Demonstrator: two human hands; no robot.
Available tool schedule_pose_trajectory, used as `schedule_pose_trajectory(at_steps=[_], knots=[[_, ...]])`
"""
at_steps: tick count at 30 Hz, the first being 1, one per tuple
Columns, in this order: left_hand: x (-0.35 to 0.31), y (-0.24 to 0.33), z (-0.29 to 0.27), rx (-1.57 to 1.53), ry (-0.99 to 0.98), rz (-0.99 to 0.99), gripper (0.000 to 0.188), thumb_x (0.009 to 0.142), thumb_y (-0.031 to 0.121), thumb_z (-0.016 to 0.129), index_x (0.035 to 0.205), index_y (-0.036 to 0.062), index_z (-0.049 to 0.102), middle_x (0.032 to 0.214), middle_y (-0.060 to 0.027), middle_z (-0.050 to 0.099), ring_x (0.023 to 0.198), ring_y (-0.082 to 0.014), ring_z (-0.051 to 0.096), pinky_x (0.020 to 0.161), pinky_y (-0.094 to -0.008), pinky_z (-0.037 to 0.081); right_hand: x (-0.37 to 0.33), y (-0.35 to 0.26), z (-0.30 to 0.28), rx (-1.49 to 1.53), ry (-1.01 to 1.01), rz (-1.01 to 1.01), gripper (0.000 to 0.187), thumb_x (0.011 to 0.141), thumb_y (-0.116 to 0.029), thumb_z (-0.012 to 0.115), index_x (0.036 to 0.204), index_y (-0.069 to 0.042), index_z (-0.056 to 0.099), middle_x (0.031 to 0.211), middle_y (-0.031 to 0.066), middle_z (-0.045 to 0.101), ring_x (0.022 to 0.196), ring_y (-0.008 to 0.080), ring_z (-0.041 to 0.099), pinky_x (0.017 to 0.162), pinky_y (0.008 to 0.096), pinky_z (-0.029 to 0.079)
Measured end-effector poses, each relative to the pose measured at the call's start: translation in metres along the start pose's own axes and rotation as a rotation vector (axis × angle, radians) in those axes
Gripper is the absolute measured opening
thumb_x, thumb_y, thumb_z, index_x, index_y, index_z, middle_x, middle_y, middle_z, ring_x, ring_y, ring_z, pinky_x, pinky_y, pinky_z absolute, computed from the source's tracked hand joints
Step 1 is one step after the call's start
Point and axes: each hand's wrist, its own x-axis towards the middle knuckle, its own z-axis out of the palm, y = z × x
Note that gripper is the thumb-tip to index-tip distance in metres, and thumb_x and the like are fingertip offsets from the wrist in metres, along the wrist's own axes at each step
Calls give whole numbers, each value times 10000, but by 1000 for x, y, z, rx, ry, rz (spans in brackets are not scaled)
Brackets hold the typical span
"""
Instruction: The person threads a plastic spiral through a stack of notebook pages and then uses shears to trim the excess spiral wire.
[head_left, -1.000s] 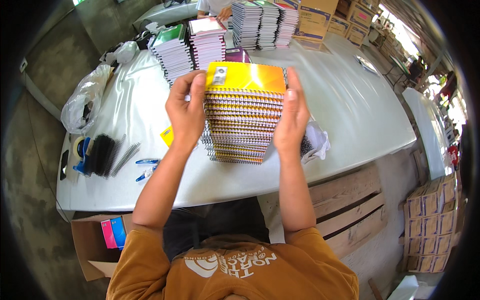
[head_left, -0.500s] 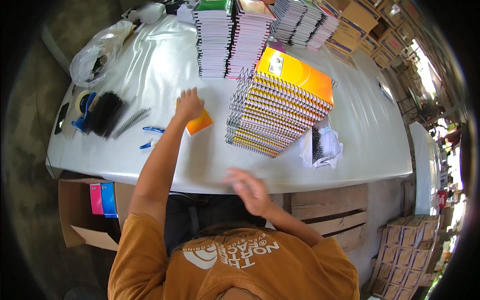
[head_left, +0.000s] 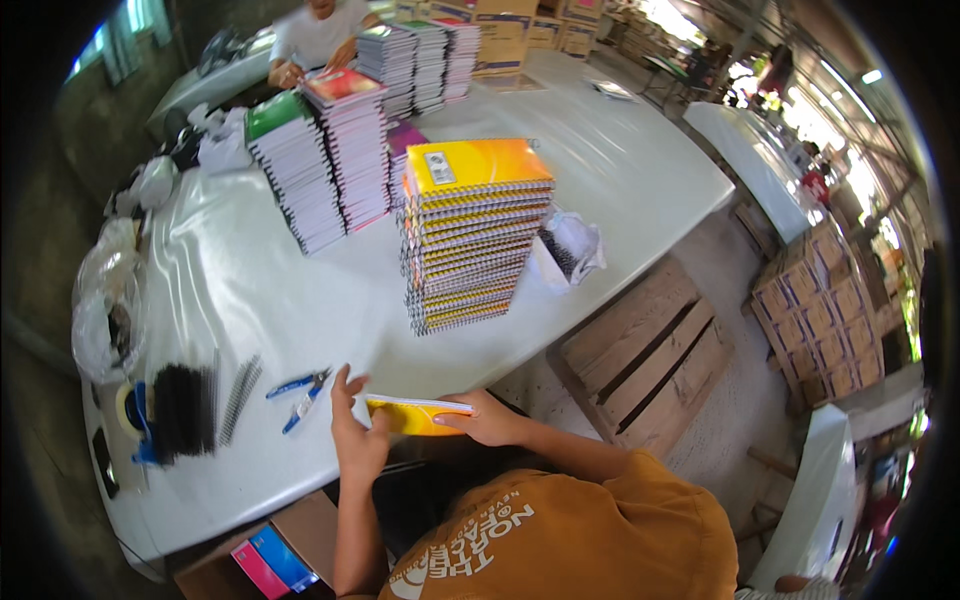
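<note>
A yellow-orange notebook [head_left: 412,418] is held over the table's front edge, its white page edges turned up. My right hand [head_left: 485,418] is closed on its right end. At its left end is my left hand [head_left: 358,430], open with fingers stretched up and apart; the thumb is close to or touching the cover. Just left of that hand lie blue-handled pliers [head_left: 302,393]. A tall stack of yellow spiral notebooks [head_left: 470,240] stands beyond my hands, with loose wire coils along its left side.
Black spiral coils [head_left: 185,410], a blue tape dispenser [head_left: 142,425] and a phone [head_left: 103,462] lie at left. Stacks of green- and red-covered notebooks [head_left: 335,150] stand farther back, near a person in white [head_left: 315,40]. A white box of coils [head_left: 565,250] sits right. Below is a carton [head_left: 305,535].
My left hand has come back from the table to the front edge, and the small yellow notebook is now in my right hand. The view has turned, bringing another person into sight.
</note>
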Motion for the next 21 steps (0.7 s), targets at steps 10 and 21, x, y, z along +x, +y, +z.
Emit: schedule_pose_trajectory(at_steps=[10, 21], knots=[[5, -62, 31, -340, -47, -89, 251, 799, -52, 539, 1035, 16, 489, 935, -101, 555, 904, -161, 551, 812, -291, 433, 45, 24, -1, 171, 46, -99, 285, 826, -29, 605, 1108, 8, 610, 1045, 88, 651, 940, 106, 577, 865, 250, 449], [69, -138, -115, 1402, 430, -116, 355, 898, 359, 521, 1098, 69, 560, 1082, -158, 546, 1063, -338, 483, 909, -419, 373, 60, 13, -16, 46, -137, -272, 348, 831, -30, 573, 1170, -103, 603, 1109, 149, 627, 1015, 245, 610, 888, 282, 436]])
